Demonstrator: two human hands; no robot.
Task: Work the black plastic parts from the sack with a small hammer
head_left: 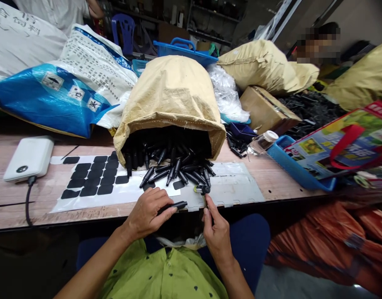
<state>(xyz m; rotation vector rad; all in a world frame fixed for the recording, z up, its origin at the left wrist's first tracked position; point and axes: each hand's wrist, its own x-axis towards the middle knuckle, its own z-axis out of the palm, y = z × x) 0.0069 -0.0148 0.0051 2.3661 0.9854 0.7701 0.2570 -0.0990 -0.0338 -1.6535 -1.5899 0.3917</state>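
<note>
My left hand [152, 209] is closed around a slim black plastic tube [180, 204], whose free end points right. Between the thumb and fingers of my right hand [216, 230] is the thin handle of a small tool [204, 190] with a dark crosswise head and a yellow-green end. Its exact kind is unclear. Just beyond both hands, loose black plastic tubes [191, 177] spill from the mouth of a tan sack [175, 91] lying on its side. To the left, a white sheet [66, 202] carries rows of black rounded patches [94, 173].
A white power bank [30, 160] with a black cable sits at left. Blue-and-white printed sacks [94, 74] stand behind it. On the right are a clear bottle [263, 141], a blue tray [299, 170] and a printed bag [343, 141]. Another person [318, 43] is at the back.
</note>
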